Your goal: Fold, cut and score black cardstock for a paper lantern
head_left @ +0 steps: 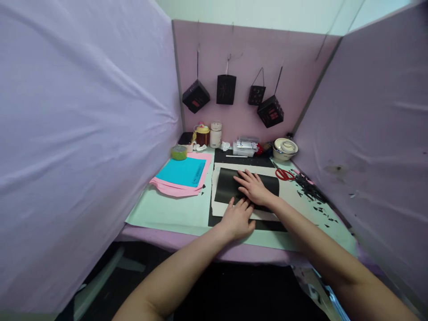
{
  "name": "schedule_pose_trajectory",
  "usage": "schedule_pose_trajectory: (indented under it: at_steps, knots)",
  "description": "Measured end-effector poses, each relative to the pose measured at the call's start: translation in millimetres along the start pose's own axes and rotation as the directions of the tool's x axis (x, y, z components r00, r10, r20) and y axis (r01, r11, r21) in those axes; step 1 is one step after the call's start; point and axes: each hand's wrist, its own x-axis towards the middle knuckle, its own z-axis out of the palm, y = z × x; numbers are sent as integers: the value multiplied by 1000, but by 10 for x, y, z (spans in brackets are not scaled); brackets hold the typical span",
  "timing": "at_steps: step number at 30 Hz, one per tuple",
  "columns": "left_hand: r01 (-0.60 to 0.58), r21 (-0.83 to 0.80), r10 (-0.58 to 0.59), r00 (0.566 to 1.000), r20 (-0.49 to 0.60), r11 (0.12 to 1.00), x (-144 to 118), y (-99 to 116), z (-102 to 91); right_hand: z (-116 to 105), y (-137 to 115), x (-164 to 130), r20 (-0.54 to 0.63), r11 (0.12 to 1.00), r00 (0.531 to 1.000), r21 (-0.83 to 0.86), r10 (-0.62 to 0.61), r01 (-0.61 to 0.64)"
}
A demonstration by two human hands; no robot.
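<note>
A sheet of black paper (227,185) lies in front of me on a pale board (290,200). My right hand (256,189) rests flat across the middle of the sheet, fingers spread and pointing left. Close to the sheet's near edge, my left hand (238,218) lies palm down with its fingers apart, fingertips on the black paper. The sheet's right end curls up slightly. Under the board is a larger black sheet (247,224). Red-handled scissors (285,174) lie just right of the black paper, their blades partly hidden from clear view.
Blue paper (182,171) on pink sheets (174,191), with a tape roll (179,153), lies left. Black scraps (310,189) litter the right side. A jar (202,135), white bottle (216,135), marker box (245,147) and bowls (284,149) line the back. Black paper boxes (226,89) hang above.
</note>
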Motion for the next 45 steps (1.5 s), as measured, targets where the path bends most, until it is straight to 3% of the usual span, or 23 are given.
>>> schedule_pose_trajectory:
  at_steps: [6,18,22,26,29,34,40,42,45]
  knots:
    - [-7,-18,6,1000,-14,1000,-2,-8,12,217,145,91,156,1000,988,2,23,-23]
    - [6,-22,-6,1000,13,1000,3,-8,4,172,221,180,376,988,926,136,16,-72]
    - [1,-27,-1,1000,-3,1000,5,-14,25,208,231,194,273,988,962,138,26,-65]
    - [-1,-45,0,1000,-21,999,14,-24,51,302,210,213,127,982,977,64,171,-180]
    - [0,-49,0,1000,-13,999,18,-24,52,323,182,248,171,957,946,40,277,-288]
    - [8,-48,-8,1000,11,999,16,-12,28,270,177,292,260,939,915,68,310,-337]
    - [9,-47,-8,1000,29,999,20,-16,-14,269,155,214,199,942,926,29,322,-334]
    - [13,-48,-11,999,31,999,23,-16,-18,293,150,174,149,909,898,-15,415,-418]
    - [20,-47,-18,999,38,999,23,-9,-7,318,160,144,148,824,812,-46,564,-564]
